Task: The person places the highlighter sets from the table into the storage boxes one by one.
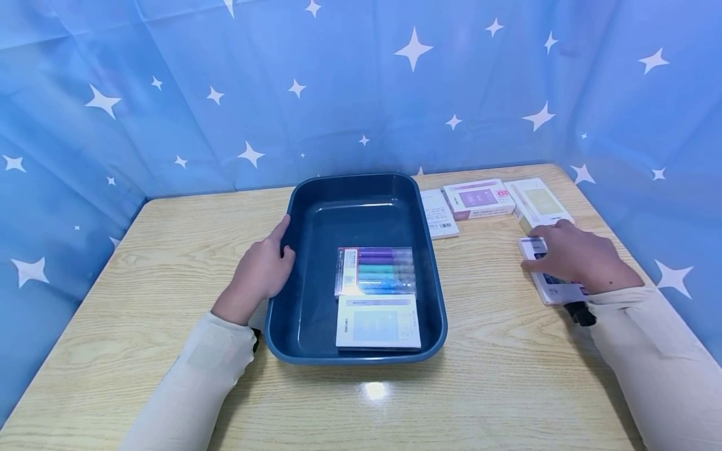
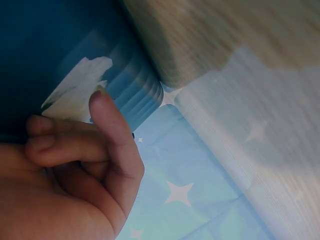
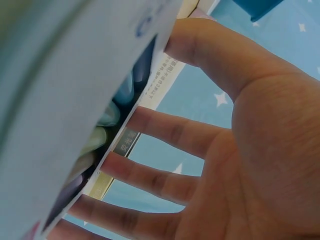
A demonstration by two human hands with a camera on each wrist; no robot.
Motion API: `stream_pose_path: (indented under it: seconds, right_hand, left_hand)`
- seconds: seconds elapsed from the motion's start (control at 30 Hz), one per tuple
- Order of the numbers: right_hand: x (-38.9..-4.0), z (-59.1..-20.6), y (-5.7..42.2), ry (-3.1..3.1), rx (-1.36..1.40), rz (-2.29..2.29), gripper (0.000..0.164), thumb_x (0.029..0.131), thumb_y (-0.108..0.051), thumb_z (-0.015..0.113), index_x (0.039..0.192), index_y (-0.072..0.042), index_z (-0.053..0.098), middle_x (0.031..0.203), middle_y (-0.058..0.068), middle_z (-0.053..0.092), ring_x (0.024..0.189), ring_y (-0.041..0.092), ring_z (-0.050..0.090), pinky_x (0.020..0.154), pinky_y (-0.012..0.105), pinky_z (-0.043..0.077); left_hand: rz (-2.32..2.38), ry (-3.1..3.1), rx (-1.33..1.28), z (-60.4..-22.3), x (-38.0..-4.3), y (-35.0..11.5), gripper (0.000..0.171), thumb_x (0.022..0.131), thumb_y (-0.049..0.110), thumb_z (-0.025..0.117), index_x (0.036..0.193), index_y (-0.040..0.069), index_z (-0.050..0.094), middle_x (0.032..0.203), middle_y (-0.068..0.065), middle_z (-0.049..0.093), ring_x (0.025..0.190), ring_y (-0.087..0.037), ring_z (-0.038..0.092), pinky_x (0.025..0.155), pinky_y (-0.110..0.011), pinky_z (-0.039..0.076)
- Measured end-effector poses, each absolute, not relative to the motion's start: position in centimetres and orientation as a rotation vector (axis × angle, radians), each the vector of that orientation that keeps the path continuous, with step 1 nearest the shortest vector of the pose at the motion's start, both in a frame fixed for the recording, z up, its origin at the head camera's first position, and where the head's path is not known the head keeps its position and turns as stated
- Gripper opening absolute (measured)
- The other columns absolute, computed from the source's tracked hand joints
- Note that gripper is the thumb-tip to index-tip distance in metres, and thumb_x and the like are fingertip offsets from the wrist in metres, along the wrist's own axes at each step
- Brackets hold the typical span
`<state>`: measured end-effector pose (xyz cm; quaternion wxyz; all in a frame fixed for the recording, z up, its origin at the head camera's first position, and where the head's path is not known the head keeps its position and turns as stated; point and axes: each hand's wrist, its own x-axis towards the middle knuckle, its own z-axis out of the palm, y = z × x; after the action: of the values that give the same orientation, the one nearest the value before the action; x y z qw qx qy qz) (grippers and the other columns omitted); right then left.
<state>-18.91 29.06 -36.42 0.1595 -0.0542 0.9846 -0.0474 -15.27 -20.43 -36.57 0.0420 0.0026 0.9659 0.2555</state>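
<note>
Nearby, a yellow-labelled box (image 1: pixel 541 200) lies just beyond the right hand (image 1: pixel 578 255).

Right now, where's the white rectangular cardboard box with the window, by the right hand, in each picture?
Head: the white box is at right, partly under the right hand.
Left wrist: not in it.
Right wrist: large, across the left.
Shared landmark: blue star-patterned cloth curtain.

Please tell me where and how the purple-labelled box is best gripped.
Probably by its long near and far sides, coming from above: the purple-labelled box lies flat, and the barcoded box and yellow-labelled box crowd its short ends.
</note>
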Motion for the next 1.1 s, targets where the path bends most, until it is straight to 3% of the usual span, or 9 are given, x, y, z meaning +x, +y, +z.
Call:
stream_pose_path:
  seconds: [0.83, 1.1]
  right_hand:
    - [-18.3, -36.4, 27.2, 2.862, -0.269, -0.160, 0.078, 0.081, -0.049, 0.077, 0.137, 0.000, 0.054, 0.127, 0.036, 0.046, 0.074, 0.030, 0.059, 0.050, 0.040, 0.045]
    - [-18.1, -36.2, 26.4, 2.883, -0.282, -0.171, 0.077, 0.081, -0.047, 0.078, 0.137, -0.001, 0.055, 0.130, 0.035, 0.046, 0.081, 0.035, 0.060, 0.052, 0.040, 0.046]
  left_hand:
    - [0.782, 2.954, 0.012, -36.7, -15.4, -20.5, 0.064, 0.104, 0.022, 0.038, 0.162, 0.018, 0.014, 0.054, -0.005, 0.048, 0.042, -0.023, 0.050, 0.044, -0.030, 0.044]
    - [0.785, 2.937, 0.002, -36.7, -15.3, -20.6, 0.064, 0.104, 0.022, 0.038, 0.163, 0.019, 0.012, 0.055, -0.005, 0.049, 0.043, -0.023, 0.051, 0.045, -0.030, 0.045]
